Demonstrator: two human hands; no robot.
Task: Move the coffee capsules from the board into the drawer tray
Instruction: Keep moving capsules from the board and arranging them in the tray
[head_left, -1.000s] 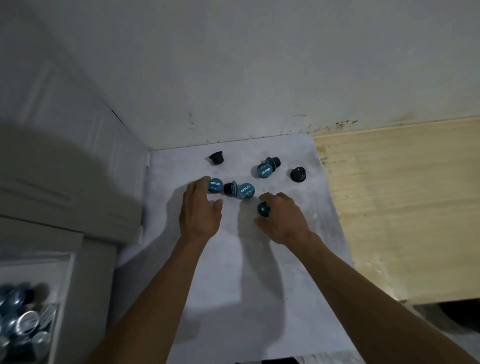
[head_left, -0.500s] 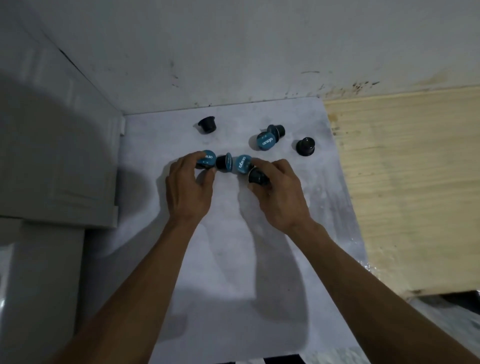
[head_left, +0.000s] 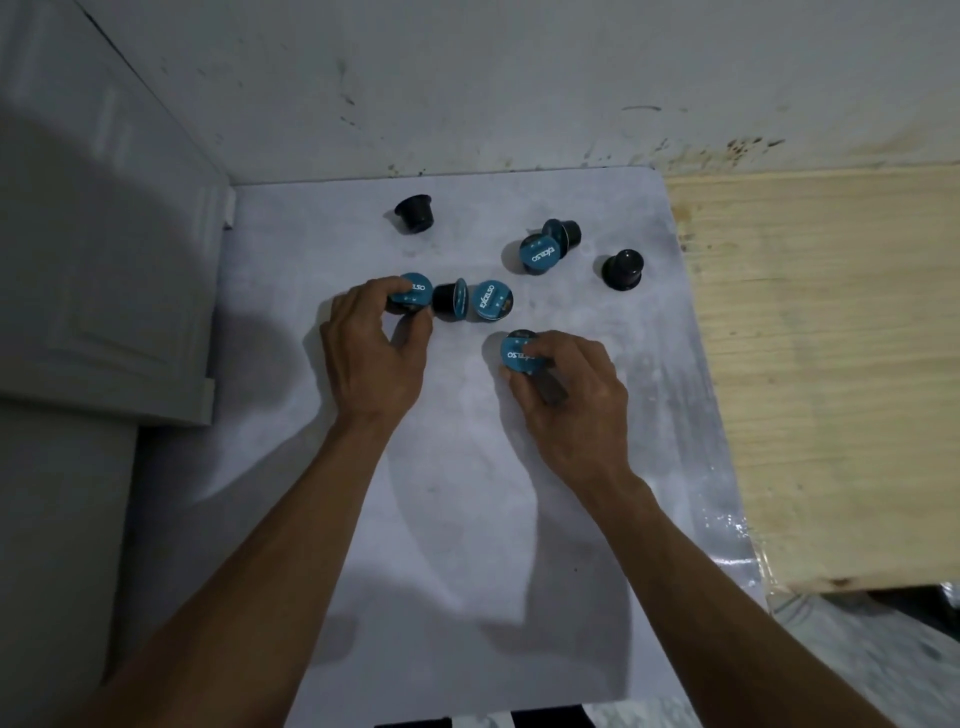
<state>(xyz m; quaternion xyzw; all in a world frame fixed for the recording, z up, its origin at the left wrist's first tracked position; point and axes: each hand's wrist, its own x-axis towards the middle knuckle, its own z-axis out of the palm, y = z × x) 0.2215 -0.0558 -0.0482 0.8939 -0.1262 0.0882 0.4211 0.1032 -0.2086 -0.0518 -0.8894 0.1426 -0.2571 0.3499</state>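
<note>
Pale grey board (head_left: 467, 519) set in a corner between white walls, wooden surface (head_left: 821, 364) along its right edge. Left hand (head_left: 371, 353) fingers curled, pinching a teal-lidded capsule (head_left: 413, 295) at the board's middle. Right hand (head_left: 569, 395) fingers curled round another capsule (head_left: 519, 354), lifted or resting: cannot tell. 6 loose capsules on the board: 2 (head_left: 470, 304) just beside the left hand, 2 (head_left: 548, 247) touching farther back, 1 (head_left: 622, 270) inverted at right, 1 (head_left: 414, 214) near the back wall.
</note>
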